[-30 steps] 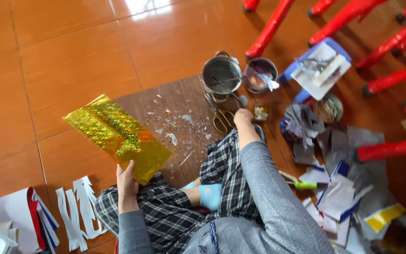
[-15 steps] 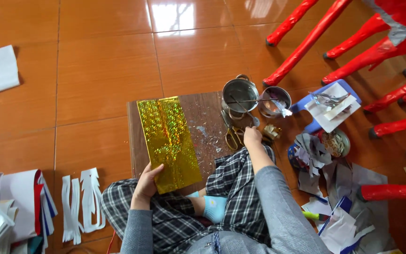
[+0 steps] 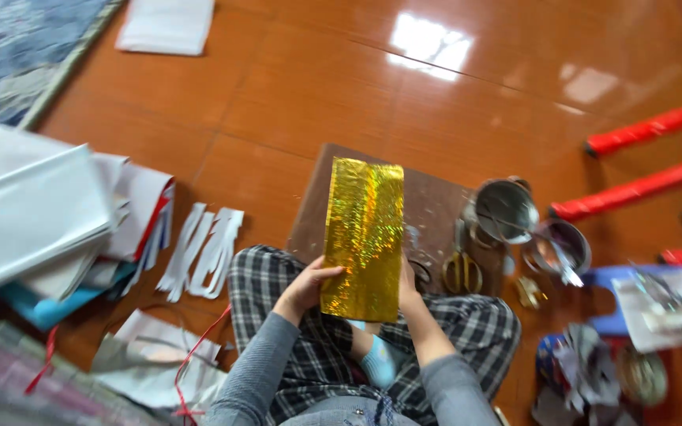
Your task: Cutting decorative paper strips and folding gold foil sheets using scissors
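Folded gold holographic foil sheet (image 3: 363, 237) is held upright, pinched at its lower edges: left hand (image 3: 303, 289) at 8 o'clock, right hand (image 3: 409, 285) at 4, keeping it flat above the brown board (image 3: 436, 209).

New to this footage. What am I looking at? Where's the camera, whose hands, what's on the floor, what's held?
There is no machine here: a person sits cross-legged on an orange tiled floor, filmed by a camera on their own head looking down. The left hand and right hand grip the near end of a folded gold glitter sheet from both sides, above a brown board. Right of it sit two metal pots and scissors. To the left lie cut white paper strips and stacked paper sheets.
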